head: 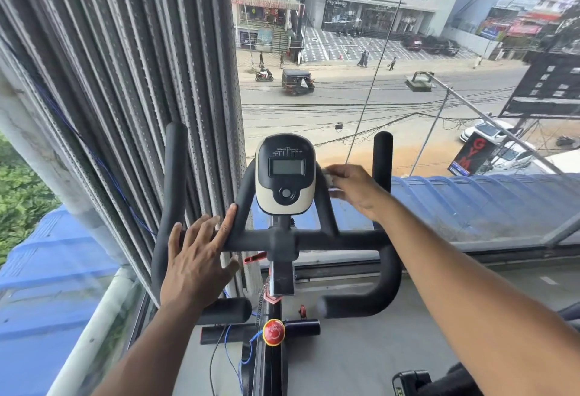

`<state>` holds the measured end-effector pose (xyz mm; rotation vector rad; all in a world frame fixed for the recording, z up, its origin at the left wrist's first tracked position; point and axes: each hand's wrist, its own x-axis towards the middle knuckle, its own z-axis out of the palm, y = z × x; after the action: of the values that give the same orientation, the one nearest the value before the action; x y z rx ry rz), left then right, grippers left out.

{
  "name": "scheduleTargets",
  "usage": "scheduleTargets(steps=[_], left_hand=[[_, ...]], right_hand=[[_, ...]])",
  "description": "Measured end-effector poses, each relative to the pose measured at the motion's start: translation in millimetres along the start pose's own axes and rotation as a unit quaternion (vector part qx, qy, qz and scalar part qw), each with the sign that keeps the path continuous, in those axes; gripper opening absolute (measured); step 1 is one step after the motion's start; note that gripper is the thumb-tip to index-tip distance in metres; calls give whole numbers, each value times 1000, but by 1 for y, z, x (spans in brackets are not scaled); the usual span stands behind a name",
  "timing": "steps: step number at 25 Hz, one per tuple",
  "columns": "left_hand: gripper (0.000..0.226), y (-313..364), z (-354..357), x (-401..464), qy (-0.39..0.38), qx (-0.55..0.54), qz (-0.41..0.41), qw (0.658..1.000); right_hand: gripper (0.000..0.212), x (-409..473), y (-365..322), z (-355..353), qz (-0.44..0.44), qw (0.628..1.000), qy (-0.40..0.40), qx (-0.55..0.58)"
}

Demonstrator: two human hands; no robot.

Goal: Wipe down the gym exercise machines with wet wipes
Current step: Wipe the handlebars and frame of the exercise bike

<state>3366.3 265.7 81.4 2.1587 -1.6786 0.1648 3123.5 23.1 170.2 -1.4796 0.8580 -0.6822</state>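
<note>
The right hand pinches a white wipe against the bike's inner right bar, just beside the console. The left hand lies flat with fingers spread on the left side of the handlebar, gripping nothing — it seems to steady the frame. To do this pass well, I would wrap the wipe round the bar and draw it along the whole curve, then fold to a clean face before the screen, pressing lightly there — the handlebar foam probably holds the most sweat.
</note>
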Motion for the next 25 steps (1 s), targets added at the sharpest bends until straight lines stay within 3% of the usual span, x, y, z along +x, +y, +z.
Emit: scheduleTargets(steps=[4,7,12,15,21,23,25], left_hand=[[118,-1,1,2,1,8,2,1000],[117,0,2,0,-3,8,1,1000],[119,-2,2,2,-7,10,0,1000],[119,-2,3,1,-2,4,2,1000],[118,0,2,2,-6,9,6,1000],[117,0,1,2,-7,8,6,1000],[117,0,2,1,-7,8,6,1000]], right_hand=[[17,25,-10,20,27,989,-52,136],[29,28,-15,27,50,985,-91,138],[23,9,19,5,126,969,-152,148],[28,9,26,-10,180,944,-274,32],[17,23,-6,-11,247,876,-347,-228],[19,28,-11,-9,223,896,-315,-220],[21,34,-15,-5,152,961,-216,-78]])
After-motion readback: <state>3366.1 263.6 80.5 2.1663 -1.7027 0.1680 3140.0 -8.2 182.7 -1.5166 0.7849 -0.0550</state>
